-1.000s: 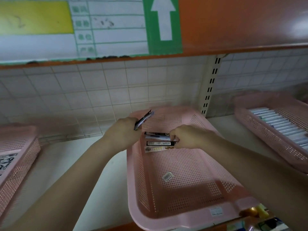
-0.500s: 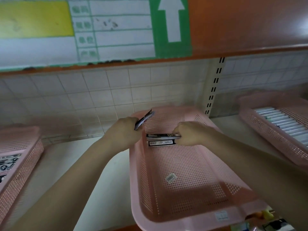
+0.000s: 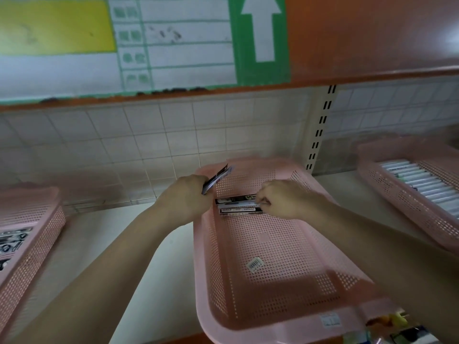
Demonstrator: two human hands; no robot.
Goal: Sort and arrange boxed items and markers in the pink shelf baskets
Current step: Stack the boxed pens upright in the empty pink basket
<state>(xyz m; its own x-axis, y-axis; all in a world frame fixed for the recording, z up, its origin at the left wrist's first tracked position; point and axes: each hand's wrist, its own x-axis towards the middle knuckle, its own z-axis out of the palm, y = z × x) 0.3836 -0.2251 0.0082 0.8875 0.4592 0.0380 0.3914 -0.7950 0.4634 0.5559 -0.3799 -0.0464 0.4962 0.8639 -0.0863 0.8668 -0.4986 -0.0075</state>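
We take the middle pink basket (image 3: 273,326) as our landmark. Nearest us on its mesh floor lies a loose barcode label (image 3: 254,264), with bare mesh beyond it. Toward its far end, a short row of slim boxed items (image 3: 236,207) lies flat and side by side, close against the back wall. We judge them light, stiff card cartons with smooth printed faces, a little slippery; pinching one across its narrow sides near an end should hold it square.

Our right hand (image 3: 285,199) reaches in over the basket's right wall, fingers curled and pinching the right end of the farthest box in the row. Our left hand (image 3: 186,197) sits at the basket's far left corner, clamped on a small spare stack of boxes (image 3: 217,179) that slants up over the rim.

Well to the right of the basket, a second pink basket (image 3: 387,184) holds markers (image 3: 419,182) in a neat row.
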